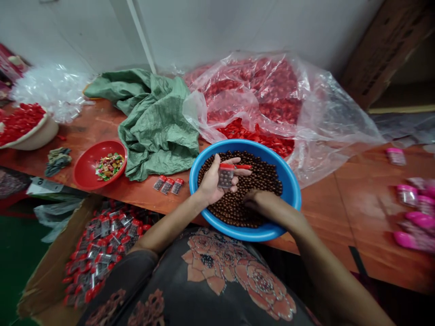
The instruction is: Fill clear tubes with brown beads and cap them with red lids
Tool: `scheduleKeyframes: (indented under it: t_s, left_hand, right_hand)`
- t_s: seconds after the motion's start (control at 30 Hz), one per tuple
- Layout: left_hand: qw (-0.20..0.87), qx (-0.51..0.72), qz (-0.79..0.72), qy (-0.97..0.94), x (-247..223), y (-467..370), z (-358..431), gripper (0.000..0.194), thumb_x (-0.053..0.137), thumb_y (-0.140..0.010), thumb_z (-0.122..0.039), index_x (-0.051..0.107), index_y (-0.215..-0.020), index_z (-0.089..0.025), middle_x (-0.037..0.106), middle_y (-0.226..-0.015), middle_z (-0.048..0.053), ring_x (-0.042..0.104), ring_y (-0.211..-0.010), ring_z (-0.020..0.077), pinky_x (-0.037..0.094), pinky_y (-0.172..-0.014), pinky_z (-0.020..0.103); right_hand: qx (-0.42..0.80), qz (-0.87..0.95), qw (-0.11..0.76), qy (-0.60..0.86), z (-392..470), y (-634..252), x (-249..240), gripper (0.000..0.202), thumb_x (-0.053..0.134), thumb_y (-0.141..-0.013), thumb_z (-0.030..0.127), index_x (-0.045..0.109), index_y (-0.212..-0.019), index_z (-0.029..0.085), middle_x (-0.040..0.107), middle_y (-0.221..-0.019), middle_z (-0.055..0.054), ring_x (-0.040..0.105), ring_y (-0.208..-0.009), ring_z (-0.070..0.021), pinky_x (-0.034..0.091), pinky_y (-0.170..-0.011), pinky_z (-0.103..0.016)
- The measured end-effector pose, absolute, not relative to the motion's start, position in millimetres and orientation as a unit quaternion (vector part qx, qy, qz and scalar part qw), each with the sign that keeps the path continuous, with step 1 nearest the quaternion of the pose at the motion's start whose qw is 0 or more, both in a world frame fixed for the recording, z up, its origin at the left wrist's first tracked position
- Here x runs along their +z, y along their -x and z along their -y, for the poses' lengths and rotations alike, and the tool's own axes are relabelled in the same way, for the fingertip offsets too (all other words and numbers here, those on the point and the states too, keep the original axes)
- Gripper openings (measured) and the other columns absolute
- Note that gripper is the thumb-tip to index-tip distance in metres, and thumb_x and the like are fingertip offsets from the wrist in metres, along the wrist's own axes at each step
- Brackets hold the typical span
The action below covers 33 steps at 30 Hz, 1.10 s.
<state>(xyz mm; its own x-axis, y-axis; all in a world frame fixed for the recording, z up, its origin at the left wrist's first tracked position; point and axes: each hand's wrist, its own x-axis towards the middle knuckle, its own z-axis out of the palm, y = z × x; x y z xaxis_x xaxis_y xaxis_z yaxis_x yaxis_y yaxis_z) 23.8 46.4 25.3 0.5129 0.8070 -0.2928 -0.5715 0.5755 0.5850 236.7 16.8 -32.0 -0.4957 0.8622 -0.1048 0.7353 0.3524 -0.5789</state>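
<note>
Over a blue basin full of small brown balls, my left hand holds a small clear container with a red cap part. Brown balls show through its wall, and a red piece sticks out to the right along the fingers. My right hand reaches down into the balls; its fingers are buried among them and hidden. Left of the basin, three filled containers with red caps lie side by side on the orange table.
A cardboard box below holds many red-capped containers. Behind the basin lies a clear bag of red caps. A green sack, a red bowl with wrapped sweets, and a white bowl stand leftward; pink-capped containers lie right.
</note>
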Motion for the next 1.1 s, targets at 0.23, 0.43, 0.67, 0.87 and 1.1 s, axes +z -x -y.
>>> scheduleKeyframes:
  t_s: [0.23, 0.43, 0.67, 0.87, 1.1]
  left_hand:
    - [0.832, 0.361, -0.3, -0.296, 12, -34, -36, 0.072, 0.017, -0.099, -0.063, 0.051, -0.138, -0.012, 0.076, -0.086, 0.014, 0.054, -0.045, 0.0105, 0.04, -0.038, 0.021]
    - [0.789, 0.32, -0.366, -0.375, 7, -46, -26, 0.082, 0.025, -0.091, -0.075, 0.064, -0.116, -0.008, 0.057, -0.048, 0.001, 0.049, -0.036, 0.0107, 0.037, -0.034, 0.019]
    - [0.811, 0.324, -0.361, -0.327, 9, -46, -30, 0.078, 0.032, -0.089, -0.077, 0.065, -0.11, -0.01, 0.052, -0.046, -0.001, 0.048, -0.036, 0.0111, 0.036, -0.032, 0.019]
    - [0.857, 0.372, -0.25, -0.254, 35, -28, -40, 0.081, 0.014, -0.095, -0.07, 0.059, -0.128, -0.011, 0.072, -0.071, 0.011, 0.053, -0.042, 0.0116, 0.04, -0.037, 0.021]
    - [0.868, 0.401, -0.205, -0.209, 39, -18, -48, 0.081, 0.01, -0.097, -0.066, 0.059, -0.13, -0.011, 0.073, -0.077, 0.013, 0.053, -0.043, 0.0103, 0.036, -0.037, 0.019]
  right_hand:
    - [0.318, 0.54, 0.537, 0.564, -16, -222, 18, 0.023, 0.071, -0.083, 0.037, 0.071, -0.105, 0.028, 0.073, -0.101, -0.002, 0.069, -0.093, -0.0191, 0.053, -0.092, -0.041]
    - [0.31, 0.653, 0.487, 0.49, -9, -195, 29, 0.01, 0.069, -0.087, 0.031, 0.076, -0.094, 0.032, 0.076, -0.095, 0.0, 0.067, -0.092, -0.018, 0.052, -0.087, -0.039]
    - [0.316, 0.727, 0.44, 0.422, -12, -198, 28, 0.02, 0.056, -0.094, 0.033, 0.073, -0.105, 0.032, 0.074, -0.111, -0.001, 0.066, -0.106, -0.0192, 0.049, -0.097, -0.043]
    - [0.231, 0.603, 0.48, 0.593, -23, -234, 2, 0.03, 0.047, -0.097, 0.039, 0.065, -0.118, 0.029, 0.07, -0.118, -0.005, 0.066, -0.107, -0.0215, 0.051, -0.097, -0.043]
    - [0.286, 0.823, 0.016, 0.491, -31, -250, -36, 0.025, 0.06, -0.081, 0.021, 0.074, -0.101, 0.025, 0.073, -0.104, -0.006, 0.068, -0.095, -0.0223, 0.051, -0.087, -0.033]
